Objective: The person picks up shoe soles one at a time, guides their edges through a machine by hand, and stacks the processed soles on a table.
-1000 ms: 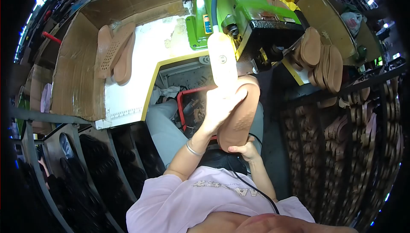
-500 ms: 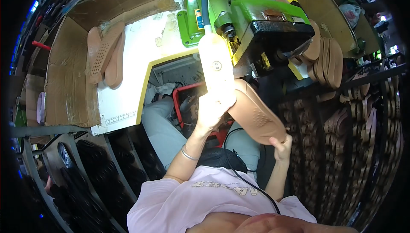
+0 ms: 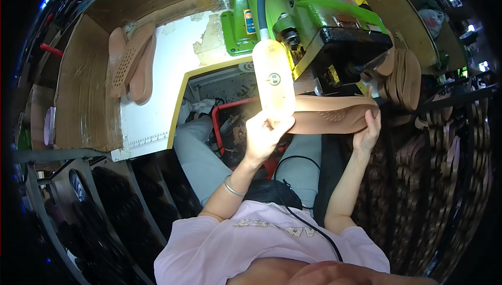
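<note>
A tan shoe sole [image 3: 327, 121] lies roughly level between my two hands, its dotted patch facing me. My left hand [image 3: 265, 134] pinches its left end, just under the bright lamp head [image 3: 274, 76], which covers part of that end. At the right end, the fingers and thumb of my right hand [image 3: 368, 131] are closed on the sole. Directly beyond the sole is the green machine [image 3: 308, 3] with its black working head [image 3: 348, 50].
Several tan soles [image 3: 140, 76] lean in a cardboard box [image 3: 86, 86] on the left; more soles [image 3: 405, 78] stand at the right. A red-rimmed bin [image 3: 215, 123] sits between my knees. Racks of dark soles [image 3: 120, 196] and brown soles [image 3: 418, 180] flank me.
The sole has swung from a downward slant to nearly level. My right hand has risen and moved right with its end, while my left hand has shifted slightly right.
</note>
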Demonstrator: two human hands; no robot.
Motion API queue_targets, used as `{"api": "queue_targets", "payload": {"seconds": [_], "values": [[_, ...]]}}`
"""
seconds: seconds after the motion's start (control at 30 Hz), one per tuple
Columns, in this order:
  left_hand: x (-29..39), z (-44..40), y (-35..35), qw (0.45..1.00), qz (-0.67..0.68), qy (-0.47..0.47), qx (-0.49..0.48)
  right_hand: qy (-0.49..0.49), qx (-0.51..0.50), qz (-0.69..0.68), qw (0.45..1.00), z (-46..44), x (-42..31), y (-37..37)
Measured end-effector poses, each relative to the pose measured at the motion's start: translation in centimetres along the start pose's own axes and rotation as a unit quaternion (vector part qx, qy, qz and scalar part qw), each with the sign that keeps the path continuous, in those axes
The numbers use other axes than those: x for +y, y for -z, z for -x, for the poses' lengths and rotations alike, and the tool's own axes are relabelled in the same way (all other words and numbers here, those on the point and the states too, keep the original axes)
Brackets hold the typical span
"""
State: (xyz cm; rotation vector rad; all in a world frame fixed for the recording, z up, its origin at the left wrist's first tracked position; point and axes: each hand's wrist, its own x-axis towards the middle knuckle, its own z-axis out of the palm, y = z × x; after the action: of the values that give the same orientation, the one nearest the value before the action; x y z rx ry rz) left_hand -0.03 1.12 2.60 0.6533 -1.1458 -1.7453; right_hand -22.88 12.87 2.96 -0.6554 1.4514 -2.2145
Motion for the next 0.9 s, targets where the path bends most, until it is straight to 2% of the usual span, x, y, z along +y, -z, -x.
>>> {"api": "queue_targets", "payload": {"seconds": [0.07,0.23,0.3,0.37,0.43,0.5,0.6,0.9], "values": [[0.0,0.0,0.3,1.000,0.012,0.026,0.004,-0.067,-0.027,-0.015,0.997,1.2,1.2,1.0],[-0.1,-1.3,-0.8,0.998,0.039,0.040,-0.029,-0.162,0.006,-0.126,0.979,9.0,3.9,2.6],[-0.8,-1.8,-0.8,0.998,0.031,0.042,-0.041,-0.156,0.018,-0.110,0.981,11.2,4.2,2.9],[-1.4,-2.0,-0.3,0.991,0.035,0.090,-0.087,-0.140,0.012,-0.086,0.986,12.3,3.7,3.7],[-1.3,-1.7,-0.2,0.989,0.047,0.102,-0.098,-0.125,0.005,-0.062,0.990,12.3,3.3,4.6],[-1.2,-1.3,-0.3,0.987,0.130,0.091,-0.030,-0.087,-0.026,-0.029,0.995,11.8,2.5,5.6],[-1.4,-1.0,0.2,0.983,0.148,0.108,-0.026,-0.056,0.010,0.008,0.998,10.3,0.1,3.9],[-2.0,-0.6,1.3,0.991,0.103,0.083,-0.025,0.053,0.022,0.029,0.998,3.3,-2.4,0.6]]}}
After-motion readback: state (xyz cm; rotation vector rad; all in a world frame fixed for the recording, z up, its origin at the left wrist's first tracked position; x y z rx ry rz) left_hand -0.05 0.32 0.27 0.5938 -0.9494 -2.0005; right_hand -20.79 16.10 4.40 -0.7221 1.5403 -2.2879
